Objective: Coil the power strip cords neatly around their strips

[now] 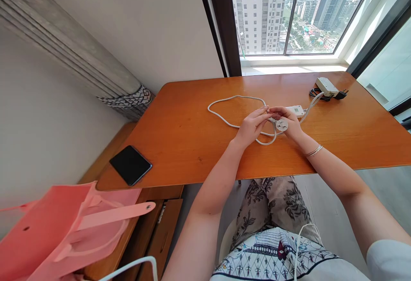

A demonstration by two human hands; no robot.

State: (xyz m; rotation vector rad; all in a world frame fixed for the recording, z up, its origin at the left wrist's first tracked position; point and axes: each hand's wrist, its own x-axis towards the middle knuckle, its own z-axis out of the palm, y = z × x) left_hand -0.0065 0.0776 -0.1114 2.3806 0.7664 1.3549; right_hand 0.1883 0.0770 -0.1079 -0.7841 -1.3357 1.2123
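Observation:
A white power cord [236, 96] lies in loose loops on the wooden table. My left hand [252, 126] is closed with its fingertips on the cord, touching the fingers of my right hand. My right hand [289, 122] is closed around the cord close to its round white plug [281, 125], whose pins face me. The exact grip of the fingertips is partly hidden. Just behind my right hand lies a white power strip [297, 110], partly covered by the fingers, with cord running from its right end.
At the table's [192, 144] far right sits another white power strip [326, 87] with a black cord and plug [341, 94]. A dark phone [130, 165] rests at the front left corner. Below it stands a pink bag [54, 221] beside wooden drawers [167, 229]. A window [289, 16] is behind.

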